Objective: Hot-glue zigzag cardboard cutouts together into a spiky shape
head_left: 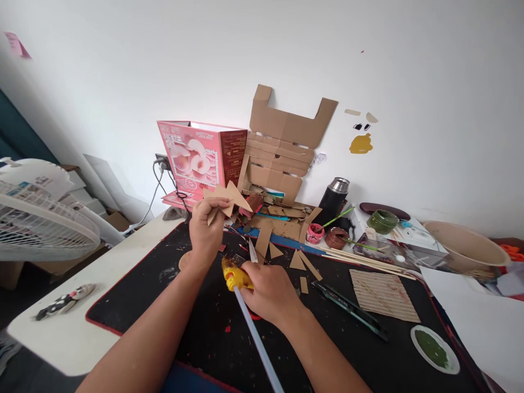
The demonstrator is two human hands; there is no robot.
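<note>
The black mat (pixel 131 295) was the largest thing on the work table, and both hands were above it. Next in size was the yellow glue gun (pixel 233 275), over the middle of the mat, with a long pale glue stick (pixel 257 341) coming out of its rear. The right hand (pixel 272 292) was closed around its body. I judge that it was light and rigid, perhaps hot at the nozzle, so the handle was the proper place to hold, and the long stick could pull it slightly backward. Smaller was the pointed cardboard piece (pixel 238 196), raised in front of the pile of scraps (pixel 282 226). The left hand (pixel 208 224) pinched it at its near edge, between thumb and fingers. It seemed very light, dry and rather stiff, but its sharp tips could bend, so a flat edge was safer. The smallest were loose cardboard triangles (pixel 297 261), lying on the mat.
</note>
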